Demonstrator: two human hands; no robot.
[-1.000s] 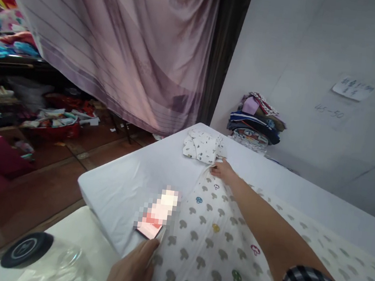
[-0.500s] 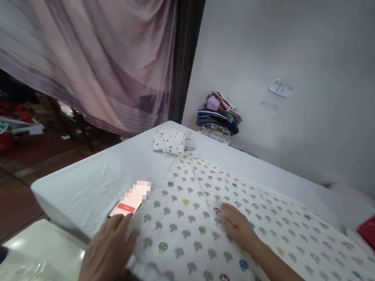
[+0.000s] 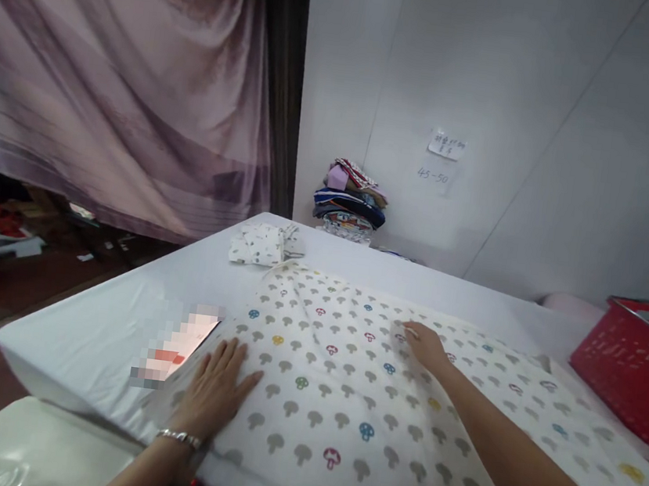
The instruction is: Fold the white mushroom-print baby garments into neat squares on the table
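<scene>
A white cloth (image 3: 332,417) printed with grey and coloured mushrooms lies spread over the white-covered table. My left hand (image 3: 217,388), with a silver bracelet at its wrist, rests palm down on the cloth's left edge, fingers apart. Farther in, my right hand (image 3: 427,349) lies on the middle of the same cloth; its fingers are stretched to the left and partly hidden beneath the hand. A phone (image 3: 184,348) with a lit, partly blurred screen is just left of my left hand.
A folded printed cloth (image 3: 259,243) sits at the table's (image 3: 113,327) far left corner. Stacked fabrics (image 3: 350,199) stand by the wall, under a paper note (image 3: 448,144). On the right is a red basket (image 3: 633,375); a pinkish curtain (image 3: 205,63) hangs at left.
My left hand has moved from beside the phone onto the cloth and spread flat. My right hand has slid farther across the cloth. The view has turned right, showing more of the red basket.
</scene>
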